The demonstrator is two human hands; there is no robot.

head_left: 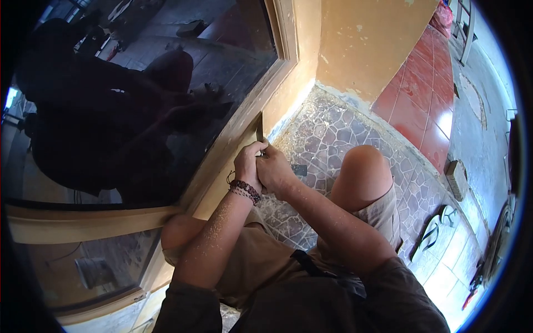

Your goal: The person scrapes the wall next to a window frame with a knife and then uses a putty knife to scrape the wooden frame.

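The left hand [248, 164], a beaded dark bracelet [245, 190] on its wrist and pale dust along the forearm, is closed around the lower end of a thin, dark, flat metal blade [259, 128]. The right hand [274, 170] presses against it from the side, fingers curled onto the same tool, so both hands are clamped together on it. The blade stands nearly upright above the knuckles, its upper end touching the edge of the pale, sanded wooden window frame [239, 133]; what kind of tool it is cannot be told.

To the left of the hands the frame borders a large dark glass pane [139, 94] that mirrors the crouching person. A horizontal wooden rail [83, 222] runs below the left forearm, with a second, lower pane [89, 266] under it.

Beyond the hands rises a mustard-yellow plastered wall [366, 39], chipped near its foot. Beneath and to the right of the hands lies a grey floor of irregular stone-pattern tiles [327, 133], dusted with pale debris; a small dark rectangular object [299, 170] rests on it just beside the right hand. Farther right are glossy red floor tiles [422, 100], then bare concrete, a stone block [456, 178] and a pair of dark flip-flop sandals [433, 230] near the bare right knee [363, 166].
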